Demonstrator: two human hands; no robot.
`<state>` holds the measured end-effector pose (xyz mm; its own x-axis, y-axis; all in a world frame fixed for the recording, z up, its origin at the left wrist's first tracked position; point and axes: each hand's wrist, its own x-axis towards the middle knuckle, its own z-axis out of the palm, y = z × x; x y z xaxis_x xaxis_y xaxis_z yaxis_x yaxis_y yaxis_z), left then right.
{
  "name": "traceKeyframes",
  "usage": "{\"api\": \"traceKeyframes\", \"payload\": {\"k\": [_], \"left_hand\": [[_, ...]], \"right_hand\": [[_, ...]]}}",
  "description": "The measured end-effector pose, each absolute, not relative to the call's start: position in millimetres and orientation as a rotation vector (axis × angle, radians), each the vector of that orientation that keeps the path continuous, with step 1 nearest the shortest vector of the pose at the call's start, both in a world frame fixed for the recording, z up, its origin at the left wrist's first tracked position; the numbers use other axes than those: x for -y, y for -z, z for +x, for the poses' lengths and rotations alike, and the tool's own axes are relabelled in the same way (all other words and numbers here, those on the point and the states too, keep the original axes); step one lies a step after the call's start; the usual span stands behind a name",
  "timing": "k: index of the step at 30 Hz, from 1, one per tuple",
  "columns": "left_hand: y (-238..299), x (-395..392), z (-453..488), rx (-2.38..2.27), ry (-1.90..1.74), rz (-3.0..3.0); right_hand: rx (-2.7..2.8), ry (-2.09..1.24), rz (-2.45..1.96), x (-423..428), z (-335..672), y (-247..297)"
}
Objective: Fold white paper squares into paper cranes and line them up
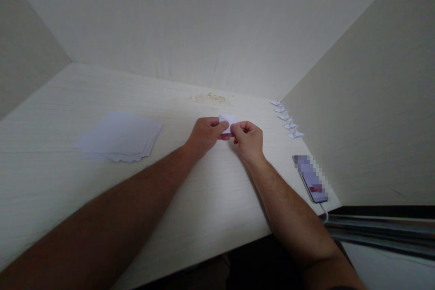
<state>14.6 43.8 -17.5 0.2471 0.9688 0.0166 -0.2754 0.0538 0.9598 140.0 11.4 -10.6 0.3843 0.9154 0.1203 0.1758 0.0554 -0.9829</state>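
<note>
Between my two hands is a small folded square of white paper (227, 119), held over the middle of the table. My left hand (205, 133) grips its left side, thumb on top and fingers beneath. At its lower right corner, my right hand (249, 138) pinches the paper between thumb and fingers. The lower part of the paper is partly hidden by the fingertips, and the details of its folds are too small to make out.
A loose stack of white paper sheets (125, 133) lies on the left of the pale table (190, 217). Several folded paper figures (290, 125) line the right wall. Nearer me is a phone (310, 179) with a white cable (324, 213). Walls enclose the back and sides.
</note>
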Motion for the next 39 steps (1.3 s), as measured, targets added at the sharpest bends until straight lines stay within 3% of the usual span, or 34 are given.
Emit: {"api": "traceKeyframes", "payload": {"k": [29,39], "left_hand": [[16.7,-40.5,10.7,-0.885,-1.131,1.18],[15.2,-40.1,9.3,-0.862,-1.132,1.195]], "right_hand": [[1.046,-0.771,-1.414,-11.1,137.8,15.0],[1.015,-0.923,-1.313,-11.0,135.3,15.4]]}}
